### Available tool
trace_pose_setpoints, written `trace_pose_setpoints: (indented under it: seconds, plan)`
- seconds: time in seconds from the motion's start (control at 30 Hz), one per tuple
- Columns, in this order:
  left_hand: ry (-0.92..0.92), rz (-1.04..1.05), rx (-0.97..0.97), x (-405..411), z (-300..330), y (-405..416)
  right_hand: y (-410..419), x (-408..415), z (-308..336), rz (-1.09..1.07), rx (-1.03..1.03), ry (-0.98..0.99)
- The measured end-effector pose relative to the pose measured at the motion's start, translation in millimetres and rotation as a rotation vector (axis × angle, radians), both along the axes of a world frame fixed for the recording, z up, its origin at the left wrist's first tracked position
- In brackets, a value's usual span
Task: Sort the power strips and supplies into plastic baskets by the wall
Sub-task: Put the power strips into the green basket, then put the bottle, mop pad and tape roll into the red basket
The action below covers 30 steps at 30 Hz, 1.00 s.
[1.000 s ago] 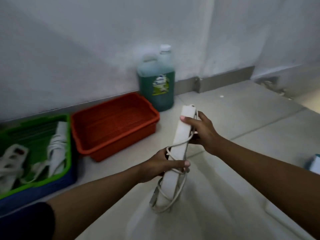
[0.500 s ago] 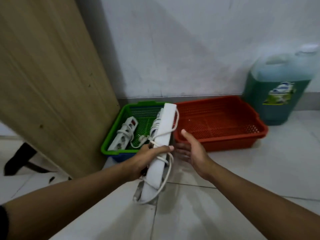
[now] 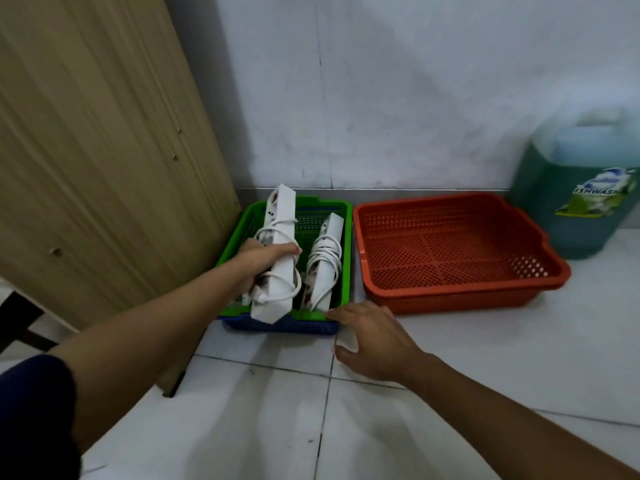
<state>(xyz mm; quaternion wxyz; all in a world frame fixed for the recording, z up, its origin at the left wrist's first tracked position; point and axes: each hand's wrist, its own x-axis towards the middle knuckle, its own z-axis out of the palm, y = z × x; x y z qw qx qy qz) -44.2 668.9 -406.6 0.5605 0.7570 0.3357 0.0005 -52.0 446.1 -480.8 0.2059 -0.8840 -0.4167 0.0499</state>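
Lowered into green basket (image 3: 341, 271) — power strip (image 3: 277, 258) points wallward, left fingers (image 3: 289, 249) clamped.

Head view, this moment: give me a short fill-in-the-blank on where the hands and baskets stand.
1. The left hand grips a white power strip over the ____ basket.
2. The red basket holds ____.
3. The right hand is open and holds ____.
4. The green basket sits nested in a ____ basket.

Missing words: green; nothing; nothing; blue
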Motion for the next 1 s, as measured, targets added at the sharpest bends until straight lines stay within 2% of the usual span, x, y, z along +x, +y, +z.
trace_pose_setpoints:
  seconds: [0.1,0.2,0.27,0.37,0.47,0.57,0.63,0.8,0.87,1.0]
  plan:
    - [-0.009,0.027,0.082,25,-6,7,3,2,-1,-0.022,0.026,-0.027]
    - [0.062,0.02,0.324,39,-17,9,4,3,-4,-0.025,0.03,-0.032]
    - [0.149,-0.08,0.53,40,-29,9,3,2,-3,-0.012,0.021,-0.025]
    - [0.314,-0.32,0.71,34,-47,5,0,0,-2,0.005,0.011,-0.018]
    - [0.37,-0.42,0.712,26,-58,2,1,-1,-1,0.016,-0.003,-0.013]
    - [0.407,-0.463,0.833,18,-64,8,0,-2,1,0.013,-0.025,-0.01]
    - [0.418,-0.44,0.847,15,-67,13,-2,-3,4,0.027,-0.04,-0.008]
    - [0.433,-0.425,0.738,18,-61,2,-8,-4,2,0.101,-0.117,0.069]
    - [0.44,-0.401,0.777,19,-57,-12,-12,-6,1,0.128,-0.159,0.08]
    - [0.34,-0.354,0.928,18,-41,-64,-24,-9,-1,0.118,-0.219,0.065]
